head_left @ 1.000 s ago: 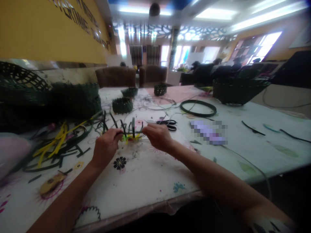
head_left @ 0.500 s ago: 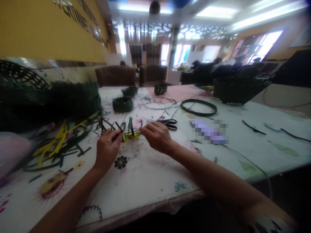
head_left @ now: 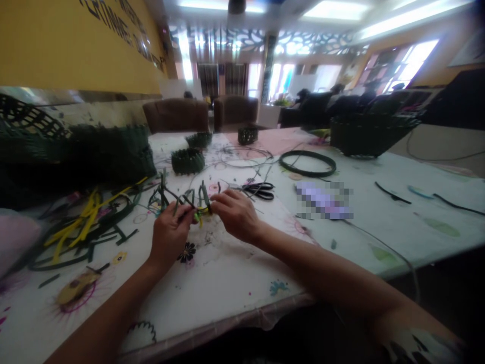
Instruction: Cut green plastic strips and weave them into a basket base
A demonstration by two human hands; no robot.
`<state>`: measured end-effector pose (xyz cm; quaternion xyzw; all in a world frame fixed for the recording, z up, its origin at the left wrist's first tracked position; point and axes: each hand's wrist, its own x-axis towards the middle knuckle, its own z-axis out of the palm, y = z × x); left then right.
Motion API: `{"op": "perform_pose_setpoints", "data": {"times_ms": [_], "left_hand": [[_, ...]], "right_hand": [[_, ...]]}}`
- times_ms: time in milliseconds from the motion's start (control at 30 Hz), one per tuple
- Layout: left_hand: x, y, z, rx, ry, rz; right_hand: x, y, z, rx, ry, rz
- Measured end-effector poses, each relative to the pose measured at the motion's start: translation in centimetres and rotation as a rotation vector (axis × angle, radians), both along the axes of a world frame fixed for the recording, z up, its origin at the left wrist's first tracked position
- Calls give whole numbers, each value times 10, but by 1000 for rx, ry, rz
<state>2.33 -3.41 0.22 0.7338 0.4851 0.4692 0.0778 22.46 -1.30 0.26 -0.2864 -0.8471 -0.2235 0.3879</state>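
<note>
Left hand [head_left: 169, 235] pinches the left side of a small dark green strip weave [head_left: 200, 207]. Right hand [head_left: 237, 215] is closed on its right end, fingers bunched. Hands are narrow, almost touching, with the piece between them. Fingers hide part of the grip, so I can't see exactly which strips each hand has.

The piece is held just above the floral tablecloth [head_left: 227, 273], near mid-table. Its dark strip ends stand up on the far side, with yellow-green strips at the centre.

Black scissors [head_left: 258, 191] lie just right of the piece, past the right hand. Yellow strips [head_left: 81, 222] and dark green offcuts [head_left: 121, 236] sit left of the left hand. Far of the hands are three small woven rings [head_left: 187, 161], with a thin wire loop [head_left: 242, 156] beside them.

Right of those is a coiled dark green strip [head_left: 307, 164]. A pixelated patch [head_left: 324, 200] sits right of the scissors; can't tell what it is. A large woven basket [head_left: 367, 136] stands at far right, and another [head_left: 79, 156] sits at far left. Seated people [head_left: 326, 108] are beyond the table; their hands are too dark to make out.
</note>
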Motion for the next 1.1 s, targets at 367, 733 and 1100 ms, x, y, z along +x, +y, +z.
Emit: {"op": "perform_pose_setpoints", "data": {"times_ms": [367,733,1100], "left_hand": [[4,0,-3,-86,-114,-36],[7,3,-10,-163,-305,-8],[8,0,-2,-181,-266,-31]], "right_hand": [[0,3,-1,-111,139,-25],[-3,-2,6,-283,73,33],[-5,4,3,-276,57,47]]}}
